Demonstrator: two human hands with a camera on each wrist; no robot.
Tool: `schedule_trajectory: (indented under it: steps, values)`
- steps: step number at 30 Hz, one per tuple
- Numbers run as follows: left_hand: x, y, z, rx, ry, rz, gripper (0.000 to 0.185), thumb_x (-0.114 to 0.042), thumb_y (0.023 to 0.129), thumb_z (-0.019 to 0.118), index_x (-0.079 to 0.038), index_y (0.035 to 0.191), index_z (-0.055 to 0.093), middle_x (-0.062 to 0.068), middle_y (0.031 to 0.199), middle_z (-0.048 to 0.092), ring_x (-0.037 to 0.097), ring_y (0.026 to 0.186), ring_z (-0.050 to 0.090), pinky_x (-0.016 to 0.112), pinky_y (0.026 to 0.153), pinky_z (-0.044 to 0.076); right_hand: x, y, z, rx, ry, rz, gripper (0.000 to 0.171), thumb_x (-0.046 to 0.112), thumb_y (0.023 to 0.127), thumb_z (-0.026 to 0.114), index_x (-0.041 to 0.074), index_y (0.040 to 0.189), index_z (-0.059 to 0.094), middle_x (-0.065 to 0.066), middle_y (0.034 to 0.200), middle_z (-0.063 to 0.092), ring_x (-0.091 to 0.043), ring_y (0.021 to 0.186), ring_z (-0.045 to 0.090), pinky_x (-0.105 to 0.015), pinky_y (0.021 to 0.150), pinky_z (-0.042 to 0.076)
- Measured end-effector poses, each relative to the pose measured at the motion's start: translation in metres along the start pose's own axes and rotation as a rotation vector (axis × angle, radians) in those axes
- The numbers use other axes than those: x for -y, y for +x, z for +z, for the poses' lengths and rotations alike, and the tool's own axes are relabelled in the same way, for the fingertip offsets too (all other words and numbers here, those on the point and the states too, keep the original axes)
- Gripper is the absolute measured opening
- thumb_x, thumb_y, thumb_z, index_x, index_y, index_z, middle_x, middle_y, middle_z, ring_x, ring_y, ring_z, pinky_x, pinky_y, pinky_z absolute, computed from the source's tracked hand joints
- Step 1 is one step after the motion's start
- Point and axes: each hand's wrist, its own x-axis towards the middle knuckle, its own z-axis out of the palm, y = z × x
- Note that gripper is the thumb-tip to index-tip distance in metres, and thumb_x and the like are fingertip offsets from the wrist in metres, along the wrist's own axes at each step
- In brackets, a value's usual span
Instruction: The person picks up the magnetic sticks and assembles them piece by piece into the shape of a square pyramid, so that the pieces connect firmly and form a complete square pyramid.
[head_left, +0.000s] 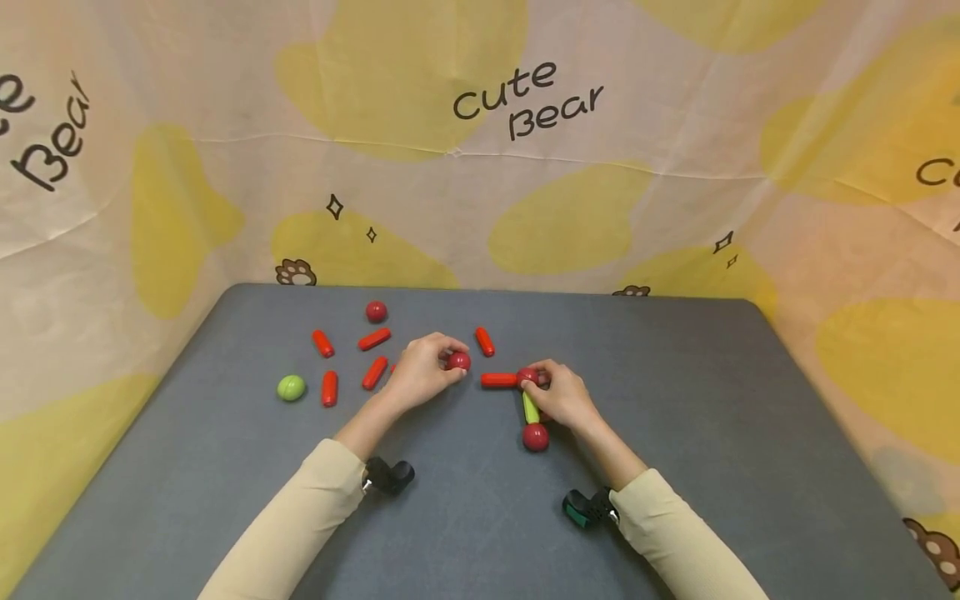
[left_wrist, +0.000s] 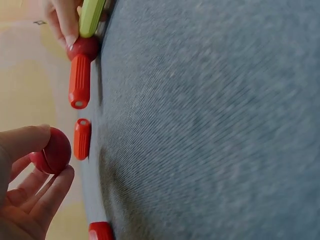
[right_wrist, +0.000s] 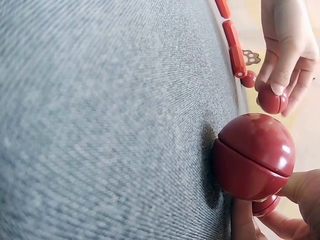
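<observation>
My left hand (head_left: pixel 423 369) pinches a dark red ball (left_wrist: pixel 57 151) between thumb and fingers, held up above the table. My right hand (head_left: pixel 561 394) grips another dark red ball (head_left: pixel 528 377) that forms the corner of a joined piece. From that corner a red rod (head_left: pixel 498 380) points left toward my left hand, its free end showing a small silvery dot in the left wrist view. A yellow-green rod (head_left: pixel 531 408) runs from the same corner toward me and ends in a third red ball (right_wrist: pixel 255 157), large in the right wrist view.
Several loose red rods lie to the left, among them an upright-lying rod (head_left: pixel 329 388). One more red rod (head_left: pixel 484 342) lies beyond the hands. A green ball (head_left: pixel 291 387) sits at far left, and a red ball (head_left: pixel 377 312) near the back edge of the grey table (head_left: pixel 675 375).
</observation>
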Motion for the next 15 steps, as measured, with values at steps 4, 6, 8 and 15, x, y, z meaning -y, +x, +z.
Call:
schedule_trajectory:
  steps: [4, 6, 8, 15]
  values:
    - [0.000, -0.005, 0.005, 0.018, -0.004, 0.012, 0.027, -0.013, 0.074, 0.074, -0.011, 0.101, 0.070, 0.004, 0.097, 0.065, 0.015, 0.081, 0.061, 0.031, 0.070, 0.048, 0.000, 0.000, 0.001, 0.004, 0.002, 0.000, 0.032, 0.021, 0.083, 0.066, 0.003, 0.110, 0.062, -0.010, 0.091, 0.062, -0.020, 0.078, 0.053, -0.029, 0.065, 0.042]
    - [0.000, -0.006, 0.008, 0.027, 0.001, 0.022, 0.027, -0.013, 0.074, 0.075, -0.011, 0.100, 0.070, 0.003, 0.095, 0.066, 0.014, 0.079, 0.061, 0.031, 0.070, 0.048, 0.000, 0.000, 0.001, 0.004, 0.000, 0.004, 0.033, 0.021, 0.083, 0.066, 0.003, 0.110, 0.062, -0.010, 0.091, 0.062, -0.020, 0.078, 0.053, -0.028, 0.064, 0.041]
    - [0.001, -0.007, 0.010, 0.039, 0.001, 0.028, 0.027, -0.013, 0.073, 0.075, -0.010, 0.099, 0.070, 0.003, 0.094, 0.066, 0.012, 0.077, 0.062, 0.031, 0.070, 0.047, 0.000, 0.000, 0.002, 0.005, 0.000, 0.009, 0.033, 0.021, 0.084, 0.066, 0.003, 0.111, 0.061, -0.010, 0.091, 0.061, -0.020, 0.078, 0.053, -0.028, 0.064, 0.041]
    - [0.000, -0.008, 0.016, 0.072, -0.021, 0.029, 0.027, -0.013, 0.072, 0.076, -0.009, 0.098, 0.071, 0.001, 0.093, 0.066, 0.009, 0.076, 0.062, 0.027, 0.067, 0.048, 0.000, 0.001, 0.003, 0.001, 0.004, 0.013, 0.032, 0.021, 0.084, 0.065, 0.004, 0.110, 0.062, -0.009, 0.091, 0.062, -0.020, 0.079, 0.053, -0.028, 0.064, 0.041]
